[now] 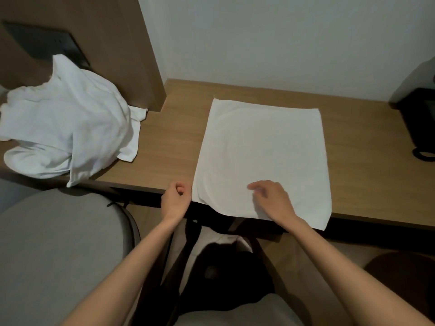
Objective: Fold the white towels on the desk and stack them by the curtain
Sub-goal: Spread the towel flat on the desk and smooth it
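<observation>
White towel (261, 147), flat, unfolded, smooth

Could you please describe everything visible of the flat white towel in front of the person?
The flat towel is a plain white, thin-looking cloth rectangle, spread smooth on the wooden desk, its near edge overhanging the front. The right hand rests on its near part; the left hand curls at its near-left corner, grip unclear.
</observation>
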The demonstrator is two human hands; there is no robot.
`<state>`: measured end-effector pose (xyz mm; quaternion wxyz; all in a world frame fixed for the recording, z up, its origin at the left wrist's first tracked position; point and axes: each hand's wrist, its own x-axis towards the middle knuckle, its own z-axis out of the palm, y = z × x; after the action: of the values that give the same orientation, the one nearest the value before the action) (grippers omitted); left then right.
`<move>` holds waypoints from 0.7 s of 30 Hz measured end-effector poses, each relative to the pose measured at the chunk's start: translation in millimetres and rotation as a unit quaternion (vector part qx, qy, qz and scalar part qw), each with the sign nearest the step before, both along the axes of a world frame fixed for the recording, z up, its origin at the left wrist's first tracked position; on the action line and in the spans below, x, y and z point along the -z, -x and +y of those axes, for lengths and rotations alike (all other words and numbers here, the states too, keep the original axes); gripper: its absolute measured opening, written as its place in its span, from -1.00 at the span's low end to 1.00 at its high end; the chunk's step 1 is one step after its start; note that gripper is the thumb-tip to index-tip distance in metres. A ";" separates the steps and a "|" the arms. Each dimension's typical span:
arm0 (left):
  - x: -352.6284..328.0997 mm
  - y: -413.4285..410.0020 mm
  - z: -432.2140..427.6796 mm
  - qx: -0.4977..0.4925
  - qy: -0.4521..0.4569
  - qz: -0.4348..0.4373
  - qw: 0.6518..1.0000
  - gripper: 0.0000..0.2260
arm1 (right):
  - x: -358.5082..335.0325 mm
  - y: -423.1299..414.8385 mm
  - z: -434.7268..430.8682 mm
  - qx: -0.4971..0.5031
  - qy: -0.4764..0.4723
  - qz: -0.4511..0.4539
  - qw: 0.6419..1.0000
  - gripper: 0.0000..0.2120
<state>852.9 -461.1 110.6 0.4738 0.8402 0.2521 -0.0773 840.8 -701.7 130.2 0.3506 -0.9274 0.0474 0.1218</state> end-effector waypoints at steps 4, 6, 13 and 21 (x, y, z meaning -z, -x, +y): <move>-8.1 -3.9 -15.6 0.092 -0.036 0.019 0.995 -0.65 | 12.9 18.8 -30.4 0.026 0.127 -0.011 0.991 -0.64; -5.6 -5.7 -18.4 0.152 -0.085 0.042 0.984 -0.68 | 17.1 28.2 -38.1 0.034 0.146 0.012 0.989 -0.61; 0.5 -1.5 -4.9 0.135 -0.053 0.026 0.989 -0.70 | 18.7 55.3 -71.3 0.140 0.177 0.001 0.974 -0.57; -2.4 2.1 -5.9 0.101 0.085 0.012 0.991 -0.86 | 28.3 74.8 -91.8 0.436 -0.062 0.065 0.895 -0.61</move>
<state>850.9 -467.0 112.9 0.5300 0.8173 0.1639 -0.1557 766.0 -793.5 101.9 0.4216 -0.7798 0.4623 0.0195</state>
